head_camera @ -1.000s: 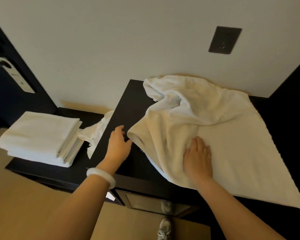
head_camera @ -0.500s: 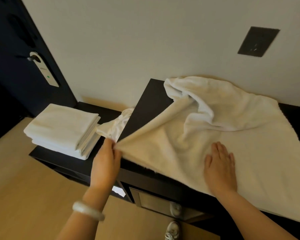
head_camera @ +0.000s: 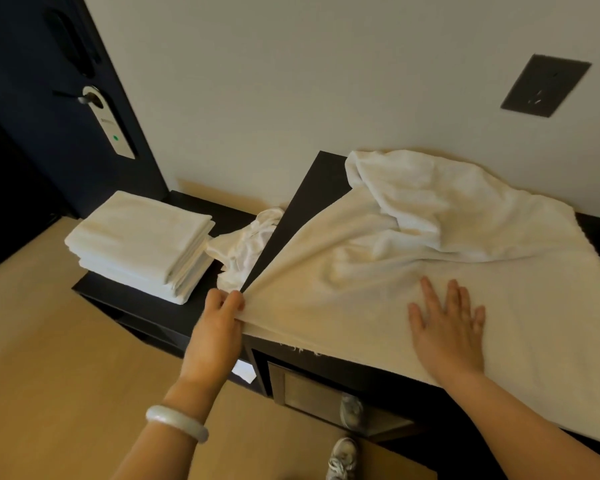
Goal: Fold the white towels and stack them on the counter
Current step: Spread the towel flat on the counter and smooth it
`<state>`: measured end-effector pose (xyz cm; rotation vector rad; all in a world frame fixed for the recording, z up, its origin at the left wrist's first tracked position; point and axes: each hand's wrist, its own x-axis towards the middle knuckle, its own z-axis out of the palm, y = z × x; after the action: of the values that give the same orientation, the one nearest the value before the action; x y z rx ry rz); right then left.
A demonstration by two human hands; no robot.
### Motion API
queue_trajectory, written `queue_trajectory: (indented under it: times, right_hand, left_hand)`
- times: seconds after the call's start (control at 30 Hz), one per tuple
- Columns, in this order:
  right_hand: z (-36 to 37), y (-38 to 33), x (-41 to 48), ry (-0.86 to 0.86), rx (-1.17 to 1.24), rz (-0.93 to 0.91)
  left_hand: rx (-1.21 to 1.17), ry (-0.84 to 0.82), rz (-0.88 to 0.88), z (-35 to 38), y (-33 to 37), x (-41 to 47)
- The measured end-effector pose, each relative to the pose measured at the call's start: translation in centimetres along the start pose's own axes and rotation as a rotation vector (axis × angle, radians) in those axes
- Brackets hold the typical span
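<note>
Towel corner pinched, spread not yet flat

Left hand (head_camera: 222,310) pinches the near-left corner of the white towel (head_camera: 378,271) at the front-left corner of the dark desk (head_camera: 312,188); right hand (head_camera: 447,327) lies open, fingers spread, pressing the cloth flat near the front edge. The towel covers most of the desk, its far part bunched in ridges by the wall and its front hem hanging over the edge. Folding now would likely trap those ridges. A hard pull to the left could drag the overhanging cloth off the desk, or snag the crumpled cloth (head_camera: 246,247) just beside it, next to the stack of folded towels (head_camera: 142,233) on the lower level.
</note>
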<state>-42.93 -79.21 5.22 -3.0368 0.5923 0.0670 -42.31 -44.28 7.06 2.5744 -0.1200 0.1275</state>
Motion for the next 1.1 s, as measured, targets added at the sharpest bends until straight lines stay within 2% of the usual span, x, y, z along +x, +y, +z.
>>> queue_trajectory:
  times: [0.13, 0.2, 0.27, 0.3, 0.43, 0.53, 0.67, 0.73, 0.83, 0.9, 0.97, 1.03, 1.07, 1.1]
  right_hand:
    - [0.2, -0.1, 0.0, 0.01, 0.018, 0.007]
    - [0.2, -0.2, 0.1, 0.025, 0.024, 0.006]
    - [0.3, -0.2, 0.0, 0.033, 0.036, 0.007]
    - [0.3, -0.2, 0.0, 0.04, 0.044, 0.006]
    - [0.3, -0.1, 0.1, 0.046, 0.056, 0.001]
    - [0.3, -0.1, 0.0, 0.044, 0.058, 0.01]
    - [0.2, -0.2, -0.1, 0.047, 0.063, -0.002]
    - [0.1, -0.2, 0.0, 0.038, 0.058, -0.008]
    - [0.0, -0.3, 0.0, 0.038, 0.053, -0.009]
    - [0.1, -0.3, 0.0, 0.048, 0.05, -0.007]
    - [0.2, -0.4, 0.0, 0.051, 0.042, -0.009]
    - [0.1, -0.4, 0.0, 0.036, 0.038, -0.014]
    - [0.0, -0.4, 0.0, 0.026, 0.039, -0.015]
    - [-0.1, -0.4, -0.1, 0.019, 0.04, -0.015]
  left_hand:
    - [-0.351, -0.172, -0.319, -2.1, 0.7, 0.7]
    - [-0.42, -0.183, -0.386, -3.9, 0.9, 2.6]
    - [-0.386, -0.111, -0.409, -4.5, 1.5, 5.3]
    - [-0.346, -0.124, -0.423, -4.2, 2.1, 6.7]
    - [-0.055, -0.34, -0.447, -0.3, 4.5, 11.2]
    - [-0.003, -0.364, -0.475, 1.2, 4.8, 12.4]
    - [0.038, -0.08, -0.299, 0.4, 3.3, 12.1]
    - [0.144, -0.094, -0.254, 0.2, 2.6, 11.6]
    - [0.125, -0.18, -0.304, 0.8, 2.6, 11.6]
    - [0.199, -0.094, -0.266, 0.8, 3.4, 11.7]
    - [0.338, 0.067, -0.06, 1.9, 5.1, 11.6]
    - [0.277, 0.09, 0.256, 3.9, 8.3, 10.0]
    - [0.171, -0.011, 0.391, 5.3, 9.8, 8.9]
    - [0.162, -0.104, 0.517, 6.9, 11.3, 7.8]
